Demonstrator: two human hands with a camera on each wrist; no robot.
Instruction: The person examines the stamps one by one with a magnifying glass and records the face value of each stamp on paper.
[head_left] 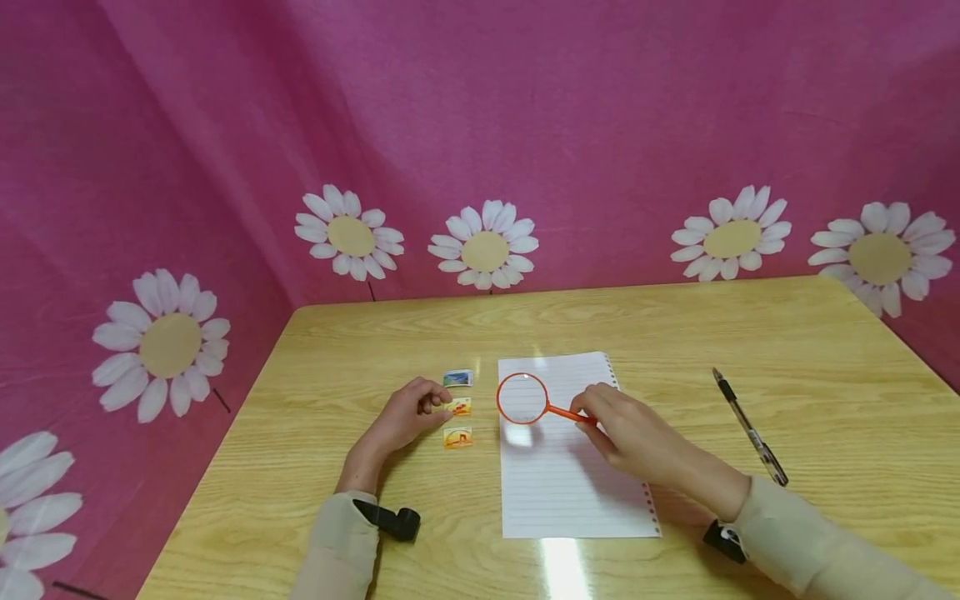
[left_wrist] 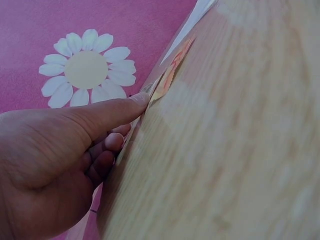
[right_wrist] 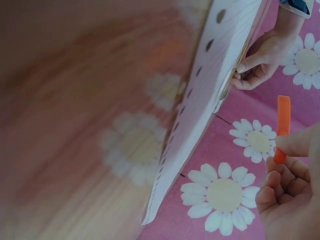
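Note:
Three small stamps lie in a column on the table: a blue one (head_left: 457,378) at the top, a yellow-orange one (head_left: 461,407) in the middle and another yellow-orange stamp (head_left: 457,438) below. My left hand (head_left: 408,417) pinches the middle stamp at its left edge with thumb and bent fingers. In the left wrist view the left thumb (left_wrist: 117,112) reaches a stamp, the fingertips partly hidden. My right hand (head_left: 633,433) grips the orange handle (right_wrist: 283,122) of a magnifying glass (head_left: 523,398), its round lens above the lined paper (head_left: 577,508).
A black pen (head_left: 750,427) lies to the right of the paper. The wooden table (head_left: 375,333) meets a pink curtain (head_left: 600,100) with white daisies behind and at the left. Black camera straps (head_left: 393,521) sit on both wrists.

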